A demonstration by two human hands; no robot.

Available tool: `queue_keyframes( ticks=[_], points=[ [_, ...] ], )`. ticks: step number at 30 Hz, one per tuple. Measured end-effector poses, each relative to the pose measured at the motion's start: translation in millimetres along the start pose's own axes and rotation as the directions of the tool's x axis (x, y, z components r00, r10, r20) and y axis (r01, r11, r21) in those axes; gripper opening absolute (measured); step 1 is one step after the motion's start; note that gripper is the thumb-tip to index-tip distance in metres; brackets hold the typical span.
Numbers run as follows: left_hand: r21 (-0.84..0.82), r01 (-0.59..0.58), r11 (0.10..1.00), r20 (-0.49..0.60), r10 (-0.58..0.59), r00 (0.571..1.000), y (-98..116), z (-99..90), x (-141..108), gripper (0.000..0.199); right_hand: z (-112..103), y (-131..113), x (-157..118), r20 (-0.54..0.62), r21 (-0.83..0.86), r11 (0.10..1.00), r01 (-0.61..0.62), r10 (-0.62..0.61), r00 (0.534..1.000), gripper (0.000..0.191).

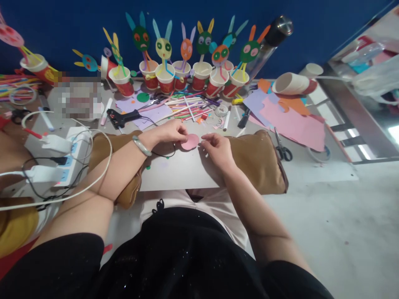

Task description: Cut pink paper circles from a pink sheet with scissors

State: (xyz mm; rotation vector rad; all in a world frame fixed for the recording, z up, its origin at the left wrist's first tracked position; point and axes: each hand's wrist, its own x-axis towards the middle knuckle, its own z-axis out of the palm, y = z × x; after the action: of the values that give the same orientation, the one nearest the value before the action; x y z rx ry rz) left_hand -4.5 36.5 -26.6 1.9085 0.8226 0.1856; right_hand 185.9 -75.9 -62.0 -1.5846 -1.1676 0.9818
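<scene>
A pink paper circle (190,143) is held just over the table, pinched at its left edge between the thumb and fingers of my left hand (173,132). My right hand (218,150) is close to the circle's right side without touching it. Its fingers are bent, with a small gap between thumb and forefinger, and nothing shows in them. Behind my left hand lies a black glue gun (124,118), its cable running down near my wrist. A pile of coloured pipe cleaners (190,109) lies beyond both hands.
Paper cups (165,79) bearing paper rabbit figures line the blue wall. Pink paper sheets (293,120) and scissors (282,147) lie at right. Brown cushions (257,162) sit under my forearms. A power strip (71,155) with trailing cables stands left, near another person's arm.
</scene>
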Motion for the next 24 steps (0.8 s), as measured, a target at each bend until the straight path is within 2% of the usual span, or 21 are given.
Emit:
queue_keyframes(
  ticks=[3, 6, 10, 15, 19, 22, 24],
  points=[
    [0.023, 0.016, 1.0, -0.007, -0.015, 1.0, -3, 2.2, 2, 0.009, -3, 3, 2, 0.03, -0.09, 0.996, 0.03, -0.027, 0.999, 0.023],
    [0.004, 0.023, 1.0, 0.038, -0.023, 0.999, -1, 6.0, 0, 0.01, 0, 2, 4, 0.041, -0.099, 0.994, 0.039, -0.035, 0.999, 0.031],
    [-0.019, 0.005, 1.0, 0.071, -0.004, 0.997, 0, 8.2, -2, 0.012, 3, 0, 5, 0.072, -0.097, 0.995, 0.037, -0.031, 0.997, 0.026],
    [0.033, 0.062, 0.998, -0.089, -0.059, 0.994, -9, 3.8, 3, 0.008, -1, 4, 7, 0.013, -0.209, 0.976, 0.065, -0.064, 0.998, 0.025],
    [0.213, 0.082, 0.974, -0.15, -0.051, 0.987, -7, -0.1, 4, 0.003, 1, 6, 5, -0.002, -0.384, 0.915, 0.12, -0.131, 0.991, 0.023],
    [0.393, 0.095, 0.915, -0.143, -0.041, 0.989, -1, -1.2, 1, 0.003, 3, 7, 2, 0.003, -0.467, 0.87, 0.159, -0.178, 0.984, 0.022],
    [0.467, 0.121, 0.876, -0.119, -0.074, 0.99, 2, -0.7, -2, 0.007, 4, 7, 2, 0.012, -0.484, 0.858, 0.172, -0.19, 0.982, 0.022]
  ],
)
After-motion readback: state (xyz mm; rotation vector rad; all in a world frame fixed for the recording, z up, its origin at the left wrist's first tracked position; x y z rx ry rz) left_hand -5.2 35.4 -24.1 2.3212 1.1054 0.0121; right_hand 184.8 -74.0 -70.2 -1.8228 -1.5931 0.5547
